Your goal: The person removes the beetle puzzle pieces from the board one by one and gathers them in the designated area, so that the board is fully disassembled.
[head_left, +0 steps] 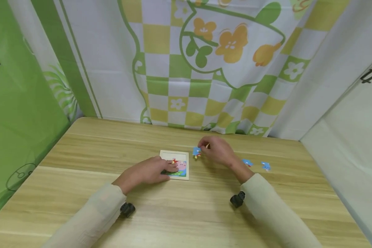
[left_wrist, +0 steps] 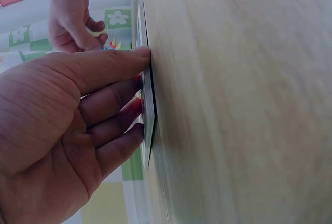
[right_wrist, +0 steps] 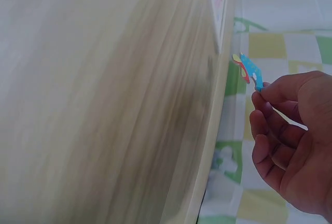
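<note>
A wooden puzzle tray [head_left: 174,151] with a pale frame and a pink cartoon picture lies flat on the table. My left hand [head_left: 155,169] rests on it, fingers laid fairly straight over the picture; in the left wrist view the thumb touches the tray's edge. Right of the tray, my right hand [head_left: 217,150] pinches a blue puzzle piece [head_left: 196,151] with red and yellow parts between thumb and forefinger. The right wrist view shows that puzzle piece [right_wrist: 252,72] held up off the table, by one end. Part of the tray's picture is hidden under my left fingers.
Two more blue puzzle pieces lie on the table to the right: one puzzle piece [head_left: 247,162] beside my right forearm, another puzzle piece [head_left: 266,166] farther right. A patterned curtain [head_left: 198,86] hangs along the back edge of the wooden table [head_left: 186,213].
</note>
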The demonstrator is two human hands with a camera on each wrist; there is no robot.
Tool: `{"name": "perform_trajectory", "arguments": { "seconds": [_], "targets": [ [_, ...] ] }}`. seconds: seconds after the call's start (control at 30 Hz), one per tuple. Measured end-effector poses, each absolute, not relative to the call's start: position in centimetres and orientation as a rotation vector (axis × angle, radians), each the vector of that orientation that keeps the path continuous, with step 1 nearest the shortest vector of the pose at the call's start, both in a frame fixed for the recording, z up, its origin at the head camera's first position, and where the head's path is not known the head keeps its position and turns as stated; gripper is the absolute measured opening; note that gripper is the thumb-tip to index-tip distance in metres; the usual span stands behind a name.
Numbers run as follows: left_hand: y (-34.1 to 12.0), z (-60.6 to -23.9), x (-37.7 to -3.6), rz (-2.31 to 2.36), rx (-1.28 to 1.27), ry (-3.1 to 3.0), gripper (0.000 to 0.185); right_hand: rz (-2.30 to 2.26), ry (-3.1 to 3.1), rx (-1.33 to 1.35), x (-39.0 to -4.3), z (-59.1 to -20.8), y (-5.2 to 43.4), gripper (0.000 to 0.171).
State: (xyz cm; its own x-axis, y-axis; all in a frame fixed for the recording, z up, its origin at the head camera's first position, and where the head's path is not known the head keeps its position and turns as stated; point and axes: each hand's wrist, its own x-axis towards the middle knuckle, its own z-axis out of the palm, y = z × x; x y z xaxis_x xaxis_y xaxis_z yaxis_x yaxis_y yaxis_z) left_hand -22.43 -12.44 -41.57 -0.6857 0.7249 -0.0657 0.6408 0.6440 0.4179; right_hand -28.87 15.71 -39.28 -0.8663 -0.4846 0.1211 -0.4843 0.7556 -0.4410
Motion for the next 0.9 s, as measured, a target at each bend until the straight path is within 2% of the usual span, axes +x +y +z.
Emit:
{"name": "perform_trajectory", "arguments": {
  "seconds": [0.9],
  "targets": [
    [-12.4, -41.3, -22.2, 0.513, 1.092, 2.657, 0.040, -0.708, 2.928, -0.681, -28.6, -40.3, 25.2, 0.014]
  ]
}}
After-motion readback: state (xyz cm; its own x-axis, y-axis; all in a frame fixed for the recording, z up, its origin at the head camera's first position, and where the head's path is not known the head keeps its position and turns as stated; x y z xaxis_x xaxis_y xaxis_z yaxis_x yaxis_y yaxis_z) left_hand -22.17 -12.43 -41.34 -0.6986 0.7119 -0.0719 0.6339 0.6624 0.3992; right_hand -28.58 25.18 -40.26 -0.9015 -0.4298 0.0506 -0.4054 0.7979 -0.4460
